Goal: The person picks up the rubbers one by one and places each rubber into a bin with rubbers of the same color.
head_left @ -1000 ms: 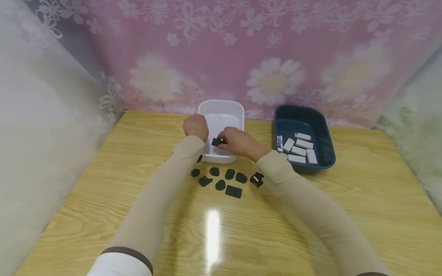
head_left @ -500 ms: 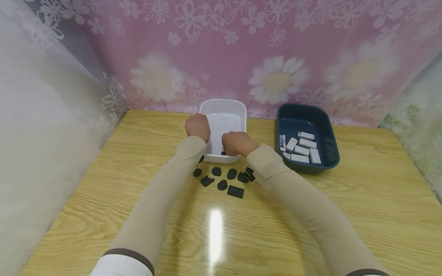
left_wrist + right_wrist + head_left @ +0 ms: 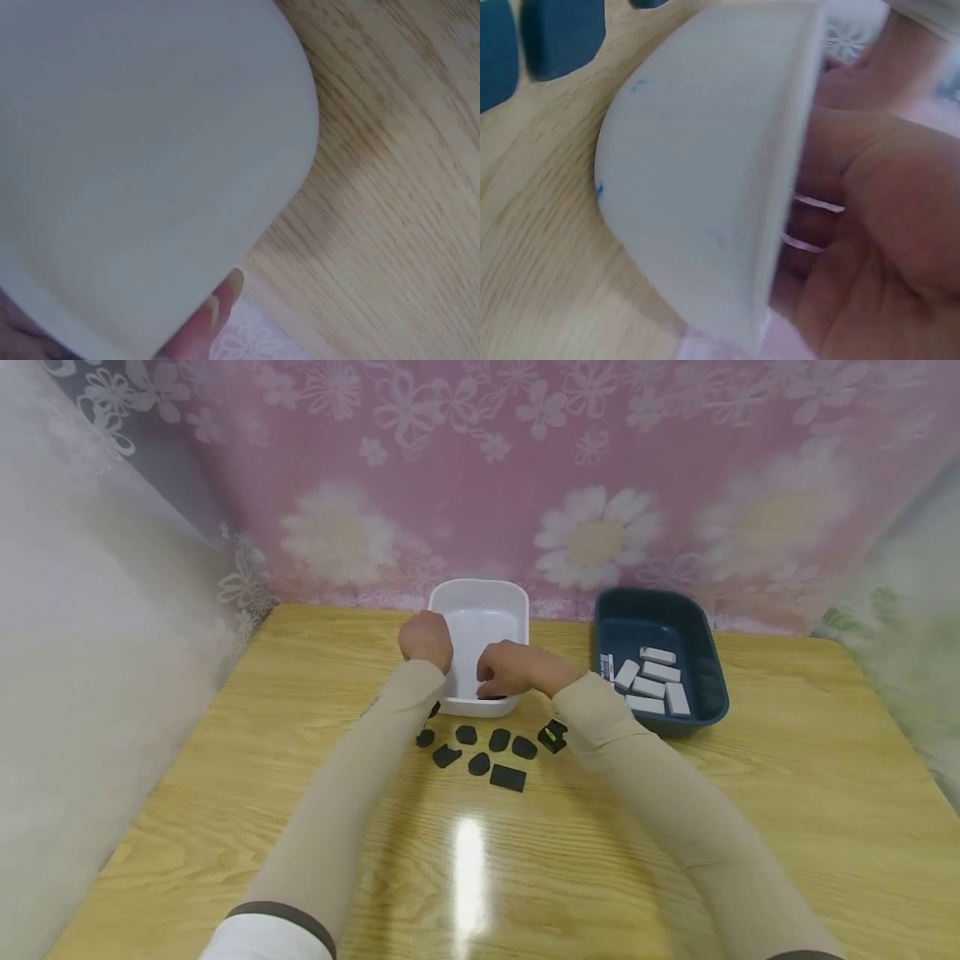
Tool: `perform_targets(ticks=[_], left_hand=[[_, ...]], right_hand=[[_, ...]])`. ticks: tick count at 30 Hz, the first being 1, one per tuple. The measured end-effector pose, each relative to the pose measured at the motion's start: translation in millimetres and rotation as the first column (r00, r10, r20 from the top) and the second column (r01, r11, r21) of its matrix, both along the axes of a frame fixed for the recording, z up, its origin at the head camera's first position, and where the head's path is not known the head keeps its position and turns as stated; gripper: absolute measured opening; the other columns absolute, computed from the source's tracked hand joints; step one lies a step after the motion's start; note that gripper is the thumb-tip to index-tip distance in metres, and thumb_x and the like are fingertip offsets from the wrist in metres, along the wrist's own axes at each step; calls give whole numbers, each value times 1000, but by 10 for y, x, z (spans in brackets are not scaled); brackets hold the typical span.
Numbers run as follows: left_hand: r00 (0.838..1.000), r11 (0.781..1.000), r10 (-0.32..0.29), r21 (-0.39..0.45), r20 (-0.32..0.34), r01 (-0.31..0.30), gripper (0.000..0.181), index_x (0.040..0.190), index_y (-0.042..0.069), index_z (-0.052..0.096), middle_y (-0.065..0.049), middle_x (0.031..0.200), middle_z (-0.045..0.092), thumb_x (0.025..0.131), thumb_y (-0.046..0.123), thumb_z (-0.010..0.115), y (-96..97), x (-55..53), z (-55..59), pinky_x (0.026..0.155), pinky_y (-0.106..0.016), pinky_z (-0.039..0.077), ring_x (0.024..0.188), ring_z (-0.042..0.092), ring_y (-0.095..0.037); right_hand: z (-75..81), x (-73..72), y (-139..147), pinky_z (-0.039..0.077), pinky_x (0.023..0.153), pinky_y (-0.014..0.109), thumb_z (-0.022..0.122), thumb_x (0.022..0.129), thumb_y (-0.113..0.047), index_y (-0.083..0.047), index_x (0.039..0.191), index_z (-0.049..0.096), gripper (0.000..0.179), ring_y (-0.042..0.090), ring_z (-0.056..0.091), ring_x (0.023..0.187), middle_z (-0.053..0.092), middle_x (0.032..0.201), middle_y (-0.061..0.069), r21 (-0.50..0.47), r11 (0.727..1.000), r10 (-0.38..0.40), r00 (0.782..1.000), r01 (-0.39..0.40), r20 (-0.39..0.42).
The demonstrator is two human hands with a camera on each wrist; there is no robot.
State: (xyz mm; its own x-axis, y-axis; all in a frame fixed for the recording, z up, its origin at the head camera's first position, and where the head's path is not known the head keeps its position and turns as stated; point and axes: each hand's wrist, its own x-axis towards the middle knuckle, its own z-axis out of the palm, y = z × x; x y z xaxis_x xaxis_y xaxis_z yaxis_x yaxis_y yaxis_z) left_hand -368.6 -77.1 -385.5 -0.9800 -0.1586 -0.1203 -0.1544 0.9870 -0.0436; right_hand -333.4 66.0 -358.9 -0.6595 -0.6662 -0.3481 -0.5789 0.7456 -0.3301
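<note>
At the back of the table stands a white plastic tub point(image 3: 491, 620). My left hand point(image 3: 426, 637) grips its left wall; in the left wrist view, fingertips point(image 3: 234, 283) show against the wall. My right hand point(image 3: 517, 667) reaches into the tub, fingers loosely bent and apart. A small black block point(image 3: 491, 697) shows just under those fingers, by the near wall. From the right wrist, the tub's wall point(image 3: 697, 150) hides the fingertips. Several dark pieces lie in front of the tub, among them a rectangular block point(image 3: 507, 777) and a notched piece point(image 3: 446, 756).
To the right stands a dark blue tub point(image 3: 708, 681) with several white blocks point(image 3: 660, 672) in it. A black piece with a yellow-green mark point(image 3: 552, 736) lies near my right sleeve. Behind the wooden table point(image 3: 600, 877) hangs a pink flowered curtain point(image 3: 480, 485).
My right hand has lowered the black block to the tub's near side and loosened its fingers from it. The left hand keeps its grip on the tub.
</note>
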Motion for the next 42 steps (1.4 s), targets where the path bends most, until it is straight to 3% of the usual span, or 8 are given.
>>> perform_targets(ticks=[2, 7, 14, 17, 23, 29, 34, 42], left_hand=[[1000, 1000, 10, -5, -5, -10, 22, 109, 5, 66, -7, 87, 66, 97, 15, 52, -25, 11, -5, 44, -30, 49, 66, 63, -16], [999, 1000, 22, -4, -26, -22, 22, 107, 3, 68, -8, 79, 66, 97, 13, 52, -109, 37, -5, 43, -30, 49, 59, 62, -16], [1000, 1000, 11, 3, -23, -10, 23, 109, 1, 68, -9, 74, 65, 97, 12, 51, -172, 48, 10, 43, -30, 49, 56, 62, -16], [1000, 1000, 12, 4, -25, -12, 23, 109, 1, 68, -9, 75, 65, 97, 12, 51, -182, 43, 21, 43, -30, 49, 57, 62, -17], [999, 1000, 16, 10, -29, -16, 24, 110, 1, 67, -10, 80, 67, 97, 11, 50, -179, 24, 49, 44, -31, 50, 63, 64, -18], [999, 1000, 17, 7, -35, -17, 23, 110, 0, 66, -11, 81, 66, 97, 11, 51, -150, 15, 28, 44, -32, 51, 63, 64, -19], [1000, 1000, 10, 1, -21, -9, 23, 110, 0, 66, -11, 81, 65, 97, 12, 51, -91, 23, -4, 44, -31, 50, 63, 63, -19], [999, 1000, -16, -3, -28, 16, 23, 108, 1, 67, -10, 81, 65, 97, 12, 51, 6, 31, -16, 44, -30, 50, 62, 63, -18]], right_hand=[[15, 45, 79, 48, 83, 34, 62, 94, -19, -3, 109, 68, 23, 20, 61, 91, 66, 100, 7, -110, 994, 10, 999, -14, -32], [31, 241, 272, 45, 90, 37, 61, 95, -21, -4, 114, 67, 26, 22, 58, 104, 61, 114, 8, -246, 969, -26, 989, -11, -146], [-73, 626, 529, 49, 80, 34, 66, 91, -11, -7, 103, 69, 14, 19, 59, 91, 59, 105, 4, -402, 915, -86, 961, -28, -263], [-160, 752, 590, 49, 75, 31, 66, 91, -12, -7, 103, 69, 13, 16, 58, 86, 59, 103, 2, -398, 917, -96, 964, -12, -249], [-370, 882, 625, 49, 75, 30, 67, 90, -15, -4, 112, 65, 24, 17, 58, 86, 58, 106, 6, -308, 950, -103, 980, 46, -173], [-545, 943, 582, 48, 79, 33, 69, 89, -21, -1, 115, 62, 34, 16, 56, 84, 56, 107, 8, -305, 946, -171, 966, 106, -195], [-607, 988, 536, 47, 82, 33, 68, 89, -22, -1, 112, 64, 31, 16, 55, 86, 56, 104, 6, -267, 947, -233, 956, 180, -179], [-545, 1045, 622, 47, 81, 34, 68, 88, -17, -2, 108, 66, 25, 17, 55, 87, 57, 100, 6, -297, 934, -254, 954, 200, -159]])
